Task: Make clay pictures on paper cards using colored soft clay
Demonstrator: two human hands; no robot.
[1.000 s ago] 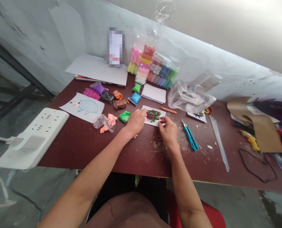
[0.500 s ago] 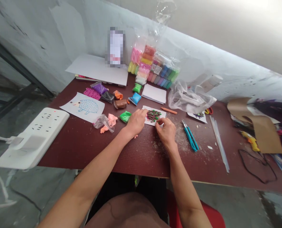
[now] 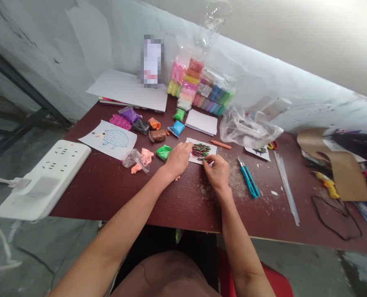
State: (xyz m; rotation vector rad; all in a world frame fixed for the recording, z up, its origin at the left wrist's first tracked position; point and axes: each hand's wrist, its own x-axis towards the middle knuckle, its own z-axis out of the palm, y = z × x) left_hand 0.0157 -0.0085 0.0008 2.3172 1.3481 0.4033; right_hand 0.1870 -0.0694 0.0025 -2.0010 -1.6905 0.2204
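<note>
A small white card [image 3: 212, 158] lies on the dark red table, covered with thin dark brown, green and pink pieces [image 3: 200, 149] that look like modelling clay. At its left edge, my left hand [image 3: 177, 160] is closed, fingers curled over the card's side and holding it down. My right hand [image 3: 218, 170] pinches at the lower right of the card, thumb and forefinger on a small dark green clay piece [image 3: 205, 161] partly hidden by the fingertips. Beside my left hand sits an opened packet of green clay [image 3: 163, 152].
Teal-handled cutters [image 3: 248, 181] lie right of my right hand. An orange clay tool [image 3: 221, 144] rests behind the card. Peach clay [image 3: 146, 156], a hedgehog drawing [image 3: 111, 140] and a white power strip [image 3: 47, 177] are leftward. Glue sticks [image 3: 287, 187] and a yellow glue gun [image 3: 327, 183] lie rightward.
Both hands stay almost in place at the card. My right fingertips have shifted very slightly at the card's lower edge, and the whole view has moved a little.
</note>
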